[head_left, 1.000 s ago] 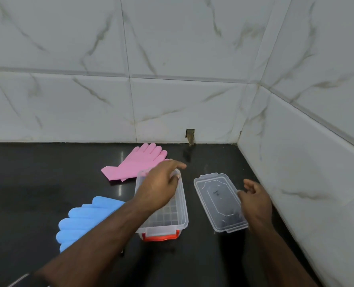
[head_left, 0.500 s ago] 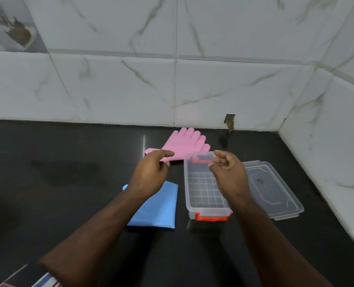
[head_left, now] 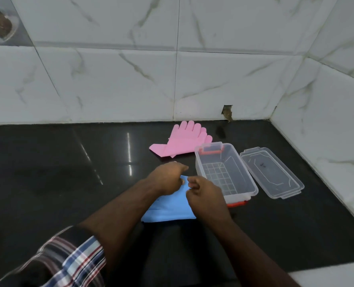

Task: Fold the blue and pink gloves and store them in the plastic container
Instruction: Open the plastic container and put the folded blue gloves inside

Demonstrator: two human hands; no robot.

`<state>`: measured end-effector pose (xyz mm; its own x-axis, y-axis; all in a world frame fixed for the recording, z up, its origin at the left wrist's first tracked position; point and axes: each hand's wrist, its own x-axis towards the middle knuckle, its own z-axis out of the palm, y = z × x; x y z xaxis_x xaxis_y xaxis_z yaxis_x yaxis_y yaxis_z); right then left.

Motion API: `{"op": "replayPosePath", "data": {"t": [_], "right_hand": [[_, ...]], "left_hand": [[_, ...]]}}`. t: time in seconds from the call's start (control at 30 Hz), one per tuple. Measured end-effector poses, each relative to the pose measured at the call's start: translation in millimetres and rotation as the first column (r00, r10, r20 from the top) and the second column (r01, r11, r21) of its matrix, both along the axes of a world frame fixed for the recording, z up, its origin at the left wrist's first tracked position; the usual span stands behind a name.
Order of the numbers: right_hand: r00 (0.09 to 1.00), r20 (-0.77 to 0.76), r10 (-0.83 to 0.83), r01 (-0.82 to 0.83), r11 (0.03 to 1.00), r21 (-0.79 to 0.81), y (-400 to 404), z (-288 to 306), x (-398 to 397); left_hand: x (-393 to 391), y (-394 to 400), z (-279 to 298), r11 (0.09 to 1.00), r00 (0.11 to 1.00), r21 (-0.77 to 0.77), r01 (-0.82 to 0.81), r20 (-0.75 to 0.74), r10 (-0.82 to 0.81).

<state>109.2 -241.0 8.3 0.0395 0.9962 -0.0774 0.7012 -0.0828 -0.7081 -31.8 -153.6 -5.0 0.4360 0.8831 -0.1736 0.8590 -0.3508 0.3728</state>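
- Glossy black bench (head_left: 47,183) meets white marble-tiled walls (head_left: 110,83) in a corner.
- Left hand (head_left: 167,179) and right hand (head_left: 203,193) both pinch the folded blue gloves (head_left: 167,212).
- Pink gloves (head_left: 182,139) lie flat behind the open plastic container (head_left: 246,175); lid (head_left: 271,175) beside it.

Both hands came down together onto the blue gloves (head_left: 167,212) in the lower middle of the frame, the left hand (head_left: 167,179) and right hand (head_left: 203,195) pinching their far edge.
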Motion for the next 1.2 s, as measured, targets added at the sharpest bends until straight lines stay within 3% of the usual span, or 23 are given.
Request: {"op": "replayPosePath", "data": {"t": [0.17,0.47,0.67,0.8,0.9,0.97,1.03,1.13,1.2], "right_hand": [[0.985,0.159,0.061,-0.040,0.990,-0.133,-12,-21,2],[0.987,0.155,-0.044,0.063,0.991,-0.117,-16,-41,-10],[0.991,0.086,-0.098,0.112,0.978,-0.173,-18,-45,-15],[0.973,-0.151,-0.178,0.147,0.970,-0.192,-22,-36,-17],[0.872,-0.411,-0.265,0.194,0.959,-0.206,-25,-21,-22],[0.730,-0.617,-0.294,0.223,0.956,-0.191,-23,-4,-23],[0.601,-0.754,-0.266,0.222,0.962,-0.162,-16,18,-20],[0.511,-0.845,-0.158,0.181,0.981,-0.074,-3,50,-18],[0.460,-0.883,-0.091,0.143,0.989,-0.028,5,58,-17]], "left_hand": [[11,16,-7,0.987,0.969,-0.125,0.102,-0.210,-0.127],[17,36,1,0.962,0.936,-0.217,0.167,-0.273,-0.224],[-6,45,23,0.925,0.981,-0.339,0.171,-0.025,-0.190],[-36,36,42,0.902,0.977,-0.395,0.175,0.180,-0.111],[-65,25,56,0.882,0.949,-0.451,0.134,0.315,0.017],[-82,18,69,0.854,0.883,-0.508,0.112,0.445,0.149],[-94,9,80,0.787,0.749,-0.598,0.152,0.590,0.303],[-97,-3,90,0.698,0.490,-0.680,0.225,0.698,0.522],[-93,-7,91,0.666,0.364,-0.700,0.258,0.709,0.604]]}}
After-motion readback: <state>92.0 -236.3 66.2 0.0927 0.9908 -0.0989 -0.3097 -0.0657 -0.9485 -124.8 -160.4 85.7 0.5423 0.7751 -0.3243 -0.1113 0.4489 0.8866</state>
